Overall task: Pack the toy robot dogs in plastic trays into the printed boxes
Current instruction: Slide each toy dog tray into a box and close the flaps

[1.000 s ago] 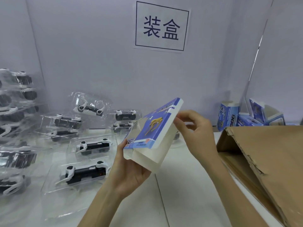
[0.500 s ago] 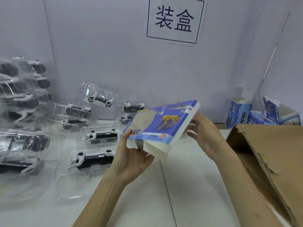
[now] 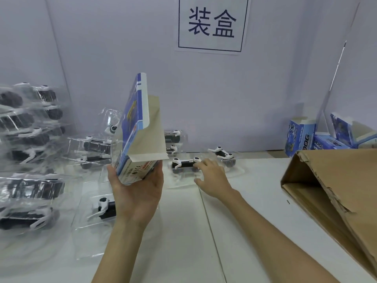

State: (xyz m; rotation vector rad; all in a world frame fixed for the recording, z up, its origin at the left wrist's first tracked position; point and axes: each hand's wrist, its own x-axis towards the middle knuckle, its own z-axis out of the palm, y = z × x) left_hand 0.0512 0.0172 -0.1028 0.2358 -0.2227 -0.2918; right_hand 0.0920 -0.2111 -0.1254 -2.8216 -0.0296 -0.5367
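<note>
Near the middle of the table [image 3: 183, 252], the left hand [image 3: 136, 193] grips the lower end of a printed box [image 3: 133, 127], thumb on one side and fingers curled up the other. The box stands upright on its end above the palm, its blue printed face turned left and a grey-brown flap [image 3: 155, 135] hanging open toward the right. Just right of it, nearer the far edge, the right hand [image 3: 212, 178] reaches palm-down over a clear plastic tray [image 3: 179, 181] lying flat on the table with a black-and-white toy robot dog [image 3: 183, 163] in it. The fingertips touch the dog's right end and the thumb lies by the tray's near rim, but blur hides whether the hand has closed on anything. A second trayed dog [image 3: 223, 155] sits just behind the hand. More trayed dogs are stacked along the left edge [image 3: 30, 129], and one lies flat beside the left wrist [image 3: 103, 207]. Blue boxes [image 3: 299, 137] stand in the far right corner behind a torn cardboard carton [image 3: 336, 190]. A paper sign [image 3: 212, 23] hangs on the back wall.
</note>
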